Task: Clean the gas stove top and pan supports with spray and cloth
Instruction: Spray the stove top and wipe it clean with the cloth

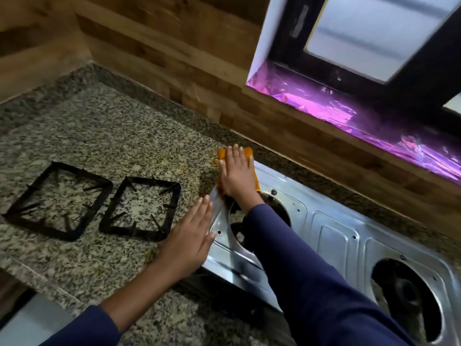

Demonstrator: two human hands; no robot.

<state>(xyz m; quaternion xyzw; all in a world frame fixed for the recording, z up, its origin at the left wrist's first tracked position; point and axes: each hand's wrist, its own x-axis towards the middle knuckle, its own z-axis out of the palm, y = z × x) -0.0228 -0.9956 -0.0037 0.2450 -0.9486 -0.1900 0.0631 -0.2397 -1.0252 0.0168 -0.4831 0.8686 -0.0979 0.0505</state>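
The steel gas stove top (331,236) lies at the right, with two round burner openings showing. My right hand (237,176) presses flat on an orange cloth (249,156) at the stove's far left corner, partly on the granite. My left hand (192,236) rests with straight fingers against the stove's left edge. Two black square pan supports (59,201) (142,208) lie side by side on the counter to the left. No spray bottle is in view.
The speckled granite counter (99,136) runs to a wooden-look wall (174,51) behind. A window (374,33) with a purple-lit sill (349,111) sits above the stove. Orange crumbs lie on the granite near the cloth.
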